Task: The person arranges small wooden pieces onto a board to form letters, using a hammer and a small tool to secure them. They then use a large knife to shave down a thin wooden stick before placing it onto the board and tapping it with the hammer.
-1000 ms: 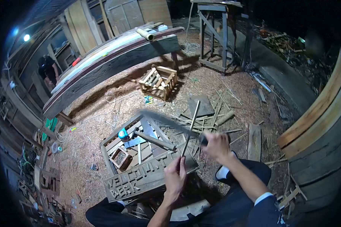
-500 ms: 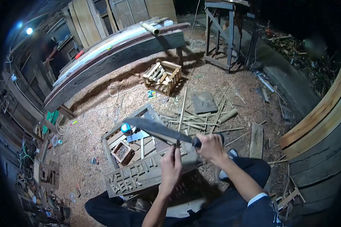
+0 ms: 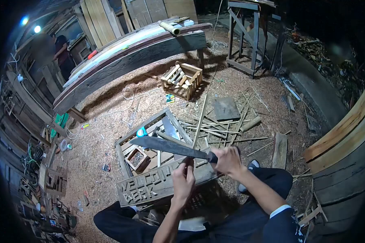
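My right hand (image 3: 228,162) is wrapped round the black handle of a machete (image 3: 166,146), its long blade pointing left. The blade lies across a thin bamboo strip (image 3: 200,121), just beyond my left hand (image 3: 183,182). My left hand is closed round the near end of that strip, which stretches away from me. Under my hands is a wooden board (image 3: 156,195) with raised carved letters, partly covered by the left hand and wrist.
Beyond the board stands a wooden frame (image 3: 123,160) with a small box (image 3: 136,158) and a blue-topped item (image 3: 142,132). Bamboo strips (image 3: 223,131) litter the ground near a slatted crate (image 3: 181,81). A long bench (image 3: 134,60) crosses behind; a person (image 3: 63,52) stands at far left.
The machete blade has come down closer to my left hand, its tip lower. Both hands keep their hold. The whole view has shifted slightly, so the surroundings sit further right and lower.
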